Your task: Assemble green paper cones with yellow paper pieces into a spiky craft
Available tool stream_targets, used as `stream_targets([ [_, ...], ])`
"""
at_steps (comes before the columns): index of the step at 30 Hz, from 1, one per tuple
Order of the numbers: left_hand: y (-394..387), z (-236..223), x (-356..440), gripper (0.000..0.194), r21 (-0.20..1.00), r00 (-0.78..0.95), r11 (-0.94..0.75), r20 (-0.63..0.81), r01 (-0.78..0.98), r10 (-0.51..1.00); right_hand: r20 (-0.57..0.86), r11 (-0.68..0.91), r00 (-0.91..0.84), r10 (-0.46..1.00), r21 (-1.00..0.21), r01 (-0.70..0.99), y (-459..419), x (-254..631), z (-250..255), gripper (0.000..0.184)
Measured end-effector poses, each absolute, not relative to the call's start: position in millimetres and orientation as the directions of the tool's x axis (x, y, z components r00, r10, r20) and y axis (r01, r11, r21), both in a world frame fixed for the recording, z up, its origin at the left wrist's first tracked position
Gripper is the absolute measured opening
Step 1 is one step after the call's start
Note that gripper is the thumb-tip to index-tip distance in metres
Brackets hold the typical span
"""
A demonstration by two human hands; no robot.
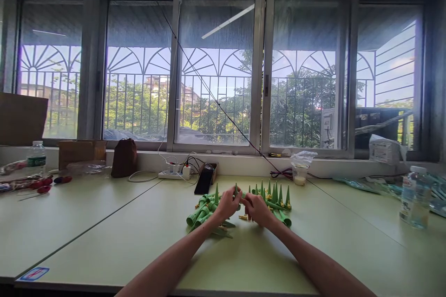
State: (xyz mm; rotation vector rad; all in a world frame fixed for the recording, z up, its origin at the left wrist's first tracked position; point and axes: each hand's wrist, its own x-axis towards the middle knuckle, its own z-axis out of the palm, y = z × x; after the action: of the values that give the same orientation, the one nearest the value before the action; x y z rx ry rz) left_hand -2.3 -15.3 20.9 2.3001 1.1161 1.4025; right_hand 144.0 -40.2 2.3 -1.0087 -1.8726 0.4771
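Observation:
My left hand point(229, 204) is closed on a green cone-shaped piece point(236, 189), whose pointed tip sticks up past the fingers. Close beside it, my right hand point(257, 209) has its fingers bent together at the same piece; what they pinch is hidden. Left of the hands lies a pile of green tubes point(198, 216) with pointed green pieces among them. On the right, several green cones point(276, 193) stand upright with small yellow parts at their bases, and more green tubes point(285, 219) lie in front. A small yellow part point(243, 217) rests on the table between my wrists.
Behind the green pieces are a black phone point(204, 181), a white power strip point(174, 175) and a cup in a plastic bag point(300, 171). Water bottles stand at the far right point(415, 197) and far left point(36, 158). A brown pouch point(124, 158) sits by the windowsill.

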Motion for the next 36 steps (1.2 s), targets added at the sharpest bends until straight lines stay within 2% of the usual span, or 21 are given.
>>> stream_targets([
  [5,-14.9,19.7,-2.2,0.021,0.542,0.273,-0.688,0.653,0.483,0.706,0.605,0.610,-0.216,0.766,-0.581,0.538,-38.7,146.6,4.2,0.041],
  [9,-12.1,18.5,-1.2,0.020,0.556,0.230,-0.678,0.666,0.482,0.709,0.665,0.615,-0.174,0.726,-0.516,0.596,-39.2,145.9,5.6,0.018],
  [12,-8.9,16.5,-1.2,0.020,0.570,0.211,-0.676,0.671,0.466,0.711,0.661,0.608,-0.175,0.730,-0.510,0.608,-38.7,145.3,4.7,0.003],
  [23,-11.8,18.9,-1.3,0.014,0.609,0.206,-0.679,0.664,0.410,0.719,0.588,0.583,-0.215,0.780,-0.558,0.591,-36.5,145.7,2.4,0.034],
  [25,-11.7,18.9,-1.0,0.014,0.616,0.196,-0.676,0.663,0.405,0.722,0.598,0.584,-0.206,0.775,-0.551,0.596,-36.8,145.7,2.8,0.030],
  [30,-7.8,16.3,-2.0,0.014,0.620,0.168,-0.664,0.666,0.418,0.727,0.634,0.593,-0.193,0.749,-0.510,0.623,-41.0,145.0,6.1,0.004],
  [36,-4.8,14.8,-3.2,0.015,0.592,0.202,-0.681,0.672,0.430,0.712,0.594,0.578,-0.220,0.774,-0.522,0.627,-38.4,146.4,4.2,0.022],
])
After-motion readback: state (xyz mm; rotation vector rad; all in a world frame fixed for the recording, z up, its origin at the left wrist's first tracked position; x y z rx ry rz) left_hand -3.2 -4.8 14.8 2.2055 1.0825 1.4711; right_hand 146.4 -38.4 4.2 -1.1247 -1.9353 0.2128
